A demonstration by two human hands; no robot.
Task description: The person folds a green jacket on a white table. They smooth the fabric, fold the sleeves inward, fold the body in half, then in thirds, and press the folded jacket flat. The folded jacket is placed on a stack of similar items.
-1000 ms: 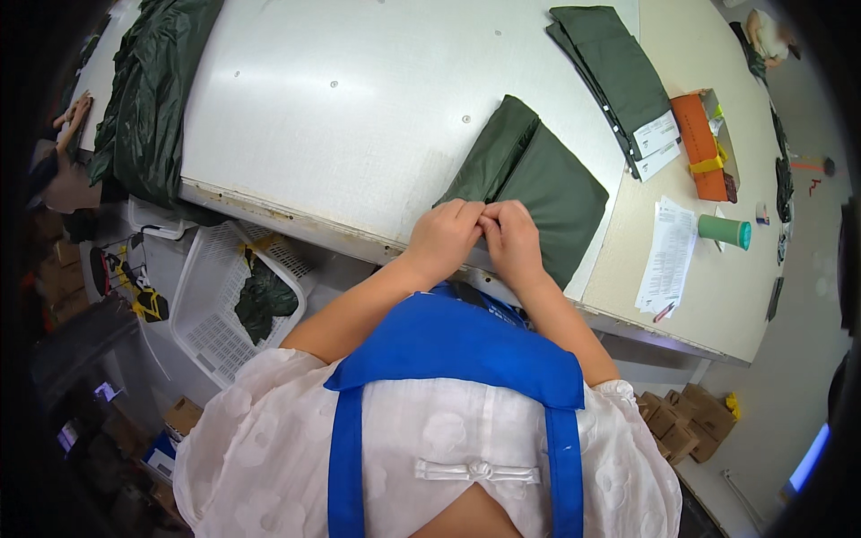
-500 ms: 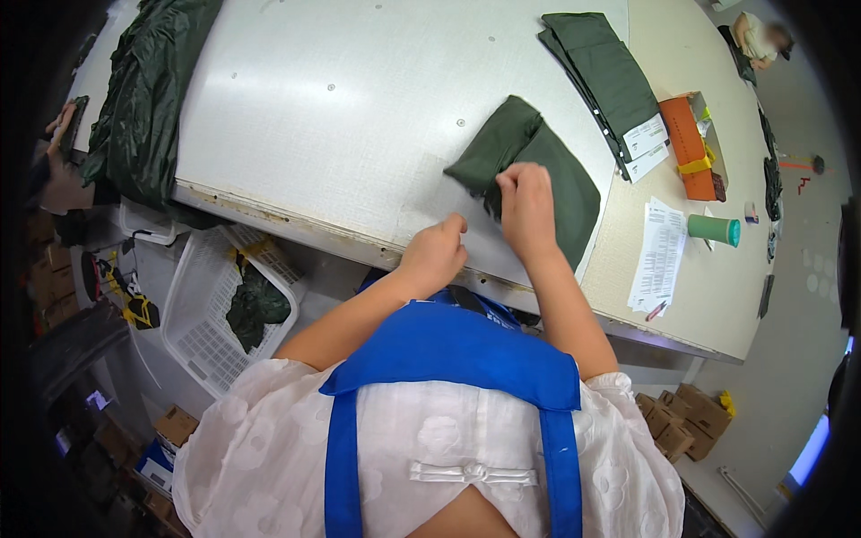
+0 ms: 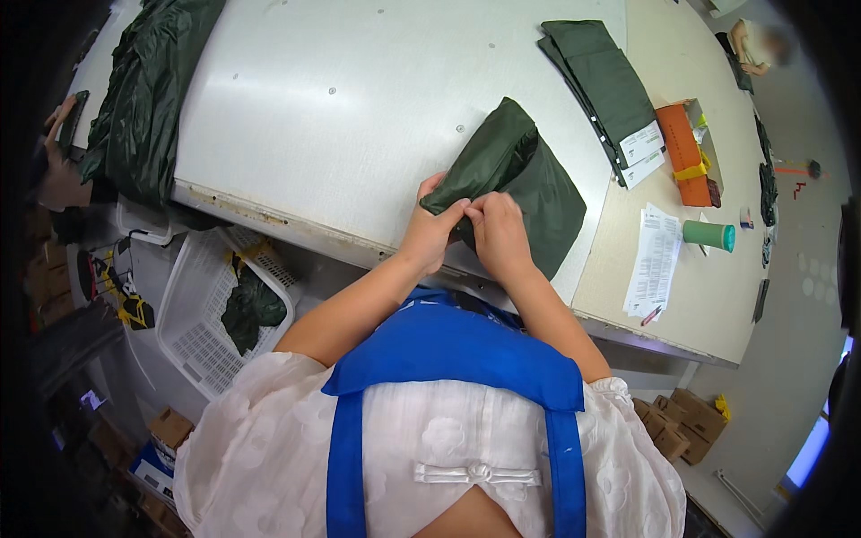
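A folded dark green piece of fabric (image 3: pixel 549 202), thin and slightly shiny, lies on the white tabletop with its left part lifted in a gaping fold. My left hand (image 3: pixel 432 229) is closed on its near left corner, fingers behind the cloth and thumb in front. Right beside it, my right hand (image 3: pixel 498 233) pinches the near edge, the two hands' fingertips almost touching. Anything small between those fingertips is hidden. Farther right lies a stack of flat-folded dark green fabric pieces (image 3: pixel 603 85) with white labels (image 3: pixel 641 143) at the near end.
An orange box (image 3: pixel 683 152), printed sheets (image 3: pixel 655 264), a pen (image 3: pixel 651 316) and a green tumbler (image 3: pixel 708 235) are on the right. Dark green cloth (image 3: pixel 148 99) drapes over the table's left side, above a white basket (image 3: pixel 193 336). Other people are at far left and far right.
My left hand has come up from the table edge and gripped the fabric's left corner. My right hand has moved down and left; the fabric has shifted toward me and its fold has opened.
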